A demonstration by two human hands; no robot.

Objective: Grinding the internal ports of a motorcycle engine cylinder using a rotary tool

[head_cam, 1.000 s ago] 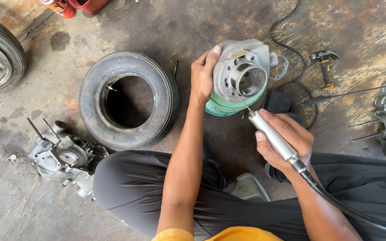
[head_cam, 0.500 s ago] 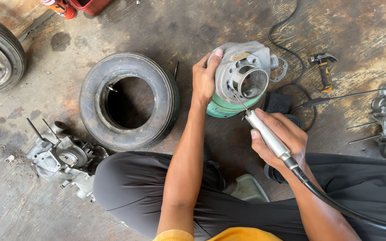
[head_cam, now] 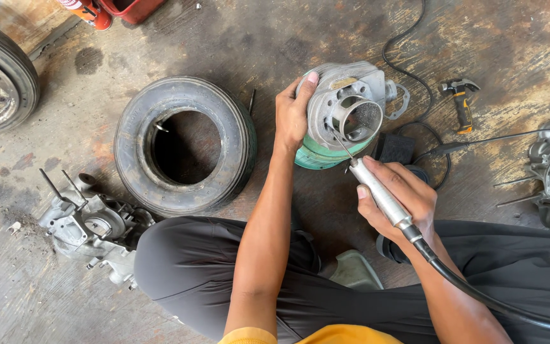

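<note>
Right hand (head_cam: 397, 197) gripped the flex-shaft grinder handpiece (head_cam: 380, 192), bit inside the engine cylinder (head_cam: 346, 113) bore. Left hand (head_cam: 293, 114) clamped the cylinder's side, steadying it on a green can (head_cam: 319, 156) on the floor. Porting looked mid-way; finish unclear.

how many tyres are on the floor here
2. One small bare tyre lies flat left of the left hand. A second tyre, on a wheel, is cut off at the left edge; others may lie out of view.
</note>
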